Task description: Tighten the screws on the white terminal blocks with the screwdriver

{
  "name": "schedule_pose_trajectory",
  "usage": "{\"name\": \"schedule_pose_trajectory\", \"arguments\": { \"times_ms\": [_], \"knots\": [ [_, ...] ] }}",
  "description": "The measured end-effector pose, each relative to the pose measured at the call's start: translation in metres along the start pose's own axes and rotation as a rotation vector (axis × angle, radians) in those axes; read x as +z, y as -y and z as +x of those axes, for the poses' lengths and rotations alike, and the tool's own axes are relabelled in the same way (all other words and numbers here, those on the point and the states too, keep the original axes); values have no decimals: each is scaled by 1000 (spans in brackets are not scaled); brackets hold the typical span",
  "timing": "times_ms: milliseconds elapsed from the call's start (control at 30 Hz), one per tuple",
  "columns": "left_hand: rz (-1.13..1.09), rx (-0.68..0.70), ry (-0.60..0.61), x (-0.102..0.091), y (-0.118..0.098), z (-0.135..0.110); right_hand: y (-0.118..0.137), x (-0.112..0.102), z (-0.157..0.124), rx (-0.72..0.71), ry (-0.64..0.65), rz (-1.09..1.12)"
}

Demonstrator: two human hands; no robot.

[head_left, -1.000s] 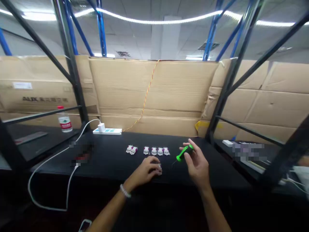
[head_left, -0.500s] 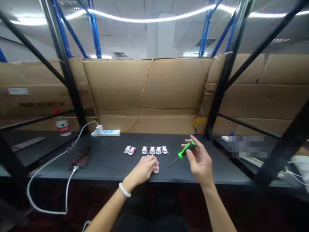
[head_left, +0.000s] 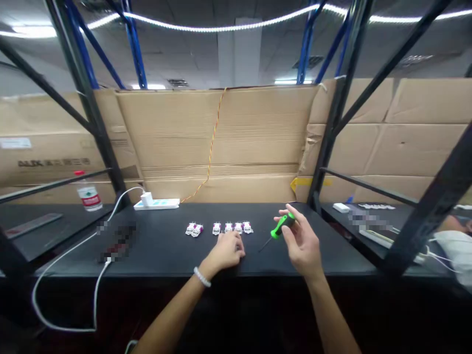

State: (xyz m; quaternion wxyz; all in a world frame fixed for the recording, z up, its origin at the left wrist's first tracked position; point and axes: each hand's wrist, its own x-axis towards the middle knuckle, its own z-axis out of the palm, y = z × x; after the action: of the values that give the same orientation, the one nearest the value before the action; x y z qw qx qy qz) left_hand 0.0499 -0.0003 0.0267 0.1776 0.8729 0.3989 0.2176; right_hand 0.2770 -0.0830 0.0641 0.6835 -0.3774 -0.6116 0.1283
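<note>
My right hand (head_left: 303, 242) grips a green-and-black screwdriver (head_left: 280, 225), its thin shaft pointing down-left toward the black table (head_left: 165, 250). My left hand (head_left: 225, 250) rests on the table with fingers curled over a small white-and-pink part that is hidden under them. Just beyond the left hand lies a row of several small white-and-pink parts (head_left: 232, 227), with two more (head_left: 194, 229) set a little to the left.
A white power strip (head_left: 157, 203) with a charger and white cable (head_left: 73, 275) sits at the back left. A water bottle (head_left: 87, 193) stands on the left bench. Cardboard sheets (head_left: 239, 142) wall the back. Black frame posts (head_left: 332, 123) flank the table. Small items lie on the right bench.
The view has tilted and shifted a little. My left hand has closed over the part near the row; the right hand keeps the screwdriver raised at about the same spot.
</note>
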Motion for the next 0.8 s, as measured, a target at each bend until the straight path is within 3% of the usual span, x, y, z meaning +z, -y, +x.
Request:
{"name": "schedule_pose_trajectory", "arguments": {
  "times_ms": [167,300,433,600,800],
  "knots": [
    [-129,105,2,-17,16,-16,-3,4,0,13,-22,16],
    [-221,187,139,-26,32,-41,-8,17,0,32,-66,92],
    [-251,182,72,-22,40,-58,-15,38,-6,93,-56,117],
    [-246,194,-9,-13,43,-62,-20,62,-20,127,-101,101],
    [-274,183,-12,-11,45,-59,-21,71,-28,111,-131,85]
  ]
}}
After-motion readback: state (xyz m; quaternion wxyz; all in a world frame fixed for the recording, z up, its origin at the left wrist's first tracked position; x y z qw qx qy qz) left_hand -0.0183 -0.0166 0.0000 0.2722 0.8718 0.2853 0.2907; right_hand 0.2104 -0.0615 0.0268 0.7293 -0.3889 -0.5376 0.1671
